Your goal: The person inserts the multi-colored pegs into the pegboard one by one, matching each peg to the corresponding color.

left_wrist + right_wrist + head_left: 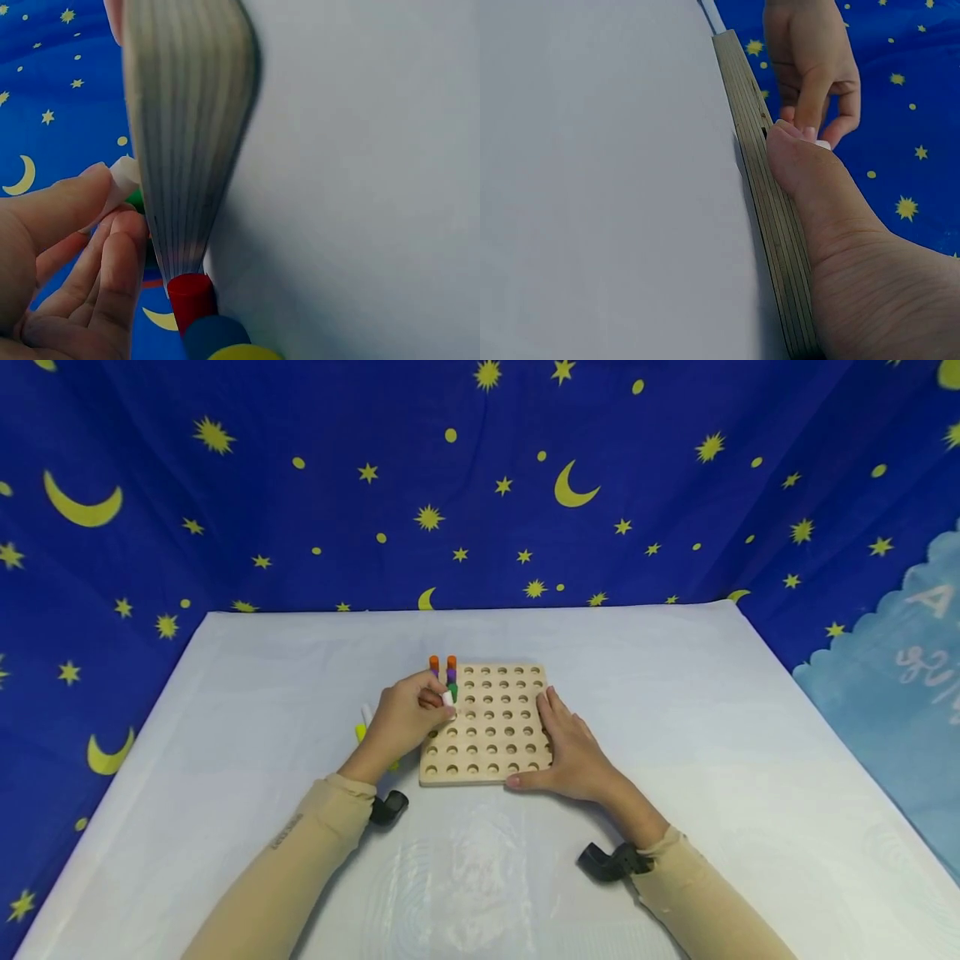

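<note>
A wooden pegboard [480, 758] with rows of round holes lies on the white table. Orange pegs [452, 662], purple pegs [452, 677] and a green peg [453, 692] stand at its far left corner. My left hand [408, 714] pinches a white peg [447, 699] between thumb and fingertips, over the second column near the green peg; the peg's lower end is hidden in the head view. At the board's near right corner, my right hand [573, 752] rests with fairly straight fingers along the right edge and its thumb [799, 161] against the front edge.
Left of the board, partly behind my left forearm, lie loose pegs, among them a white peg [367, 714] and a yellow peg [361, 732]. The left wrist view shows a red peg [191, 296] and a blue peg [216, 337] there. A starry blue cloth [480, 485] hangs behind the table.
</note>
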### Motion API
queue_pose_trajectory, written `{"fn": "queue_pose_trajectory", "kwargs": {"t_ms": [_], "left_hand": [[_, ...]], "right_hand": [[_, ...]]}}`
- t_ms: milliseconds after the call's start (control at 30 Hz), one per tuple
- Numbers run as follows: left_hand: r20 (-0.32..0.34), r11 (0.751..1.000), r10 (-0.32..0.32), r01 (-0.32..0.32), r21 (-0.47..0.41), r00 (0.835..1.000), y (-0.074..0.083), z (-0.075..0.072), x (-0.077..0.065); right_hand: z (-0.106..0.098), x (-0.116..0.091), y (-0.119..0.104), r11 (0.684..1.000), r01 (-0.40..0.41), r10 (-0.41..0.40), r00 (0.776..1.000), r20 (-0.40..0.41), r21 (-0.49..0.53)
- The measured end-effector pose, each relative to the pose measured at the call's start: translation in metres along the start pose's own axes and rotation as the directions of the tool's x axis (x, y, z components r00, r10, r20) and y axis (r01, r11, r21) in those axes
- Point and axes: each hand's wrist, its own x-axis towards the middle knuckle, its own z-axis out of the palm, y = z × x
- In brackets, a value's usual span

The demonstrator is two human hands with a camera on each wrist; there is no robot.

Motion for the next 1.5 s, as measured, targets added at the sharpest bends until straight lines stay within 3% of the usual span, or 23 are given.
{"fn": "queue_pose_trajectory", "kwargs": {"t_ms": [300, 500, 600, 933, 1133, 1333, 1500], "left_hand": [[-0.019, 0.993, 0.092, -0.091, 0.077, 0.996, -0.001, 0.005, -0.002], [0.031, 0.96, 0.204, -0.207, 0.188, 0.978, 0.005, 0.006, -0.005], [0.036, 0.954, 0.218, -0.221, 0.201, 0.975, 0.006, 0.006, -0.007], [0.062, 0.979, 0.176, -0.181, 0.09, 0.983, -0.002, 0.0, -0.01], [0.041, 0.984, 0.169, -0.171, 0.049, 0.985, -0.004, -0.005, -0.013], [0.035, 0.996, 0.081, -0.083, 0.035, 0.996, -0.008, -0.024, -0.024], [-0.011, 0.999, 0.004, -0.004, 0.052, 1.0, -0.022, -0.048, -0.034]], "right_hand": [[-0.001, 0.0, -0.001, 1.0, 0.002, -0.002, 1.0, -0.001, 0.0], [0.0, 0.0, 0.0, 1.0, 0.002, -0.002, 1.0, -0.003, -0.001], [0.0, 0.0, -0.001, 1.0, 0.003, -0.003, 1.0, 0.0, -0.001], [0.0, -0.001, -0.002, 1.0, 0.001, -0.001, 1.0, -0.006, 0.0], [-0.001, -0.001, -0.003, 1.0, 0.006, -0.006, 1.0, -0.006, 0.003], [-0.001, -0.001, -0.002, 1.0, 0.006, -0.006, 1.0, -0.003, -0.002], [0.0, -0.001, -0.002, 1.0, 0.013, -0.013, 1.0, -0.007, 0.006]]}}
